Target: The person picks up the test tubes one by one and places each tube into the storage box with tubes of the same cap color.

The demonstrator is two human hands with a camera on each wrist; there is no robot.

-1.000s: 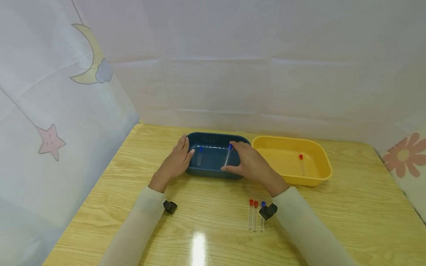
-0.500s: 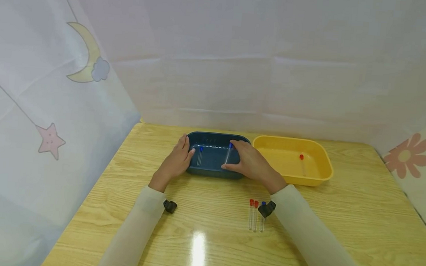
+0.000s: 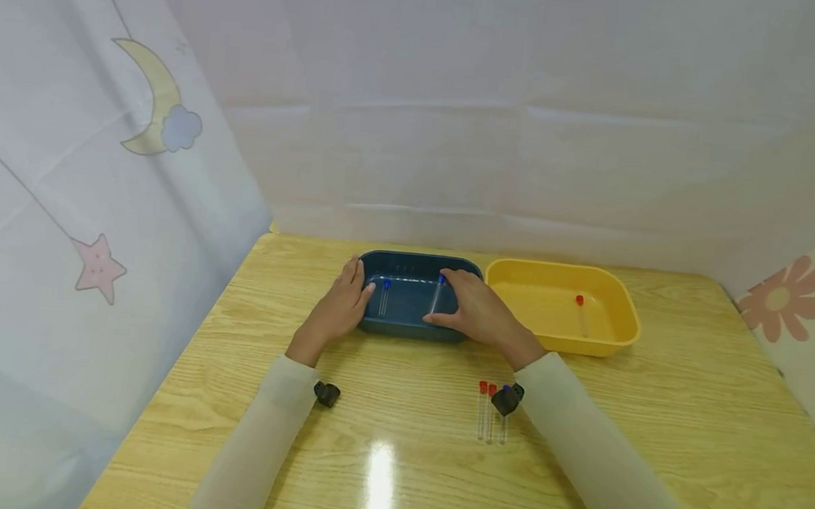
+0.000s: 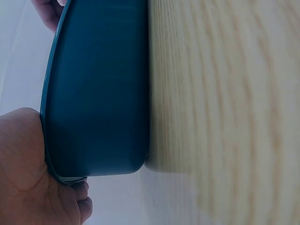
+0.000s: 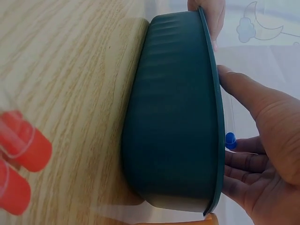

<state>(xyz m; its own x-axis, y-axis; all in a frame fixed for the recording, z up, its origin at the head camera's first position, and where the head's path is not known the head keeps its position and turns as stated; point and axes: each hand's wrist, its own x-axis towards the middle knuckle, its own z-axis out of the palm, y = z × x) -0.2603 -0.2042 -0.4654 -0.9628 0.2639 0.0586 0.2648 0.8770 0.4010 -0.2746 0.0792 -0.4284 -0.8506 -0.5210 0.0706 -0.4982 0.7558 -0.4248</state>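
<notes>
My left hand (image 3: 334,303) grips the left end of a dark blue plastic tray (image 3: 409,330), its thumb over the rim. A clear test tube with a blue cap (image 3: 385,296) lies inside near that thumb. Over the tray's right half, my right hand (image 3: 478,311) holds another blue-capped test tube (image 3: 437,294) lengthwise, index finger at the cap and thumb near the lower end. In the right wrist view the tray wall hides most of this tube, while its blue cap (image 5: 230,140) shows by a fingertip.
Right of the blue tray stands a yellow tray (image 3: 571,345) with one red-capped test tube (image 3: 581,315) in it. Nearer on the wooden table (image 3: 335,470) lie red-capped tubes (image 3: 485,414) and a blue-capped tube (image 3: 503,428), partly behind the right wrist camera (image 3: 507,400).
Both hands keep almost the same pose on the blue tray and the tube. Only the head view has shifted slightly.
</notes>
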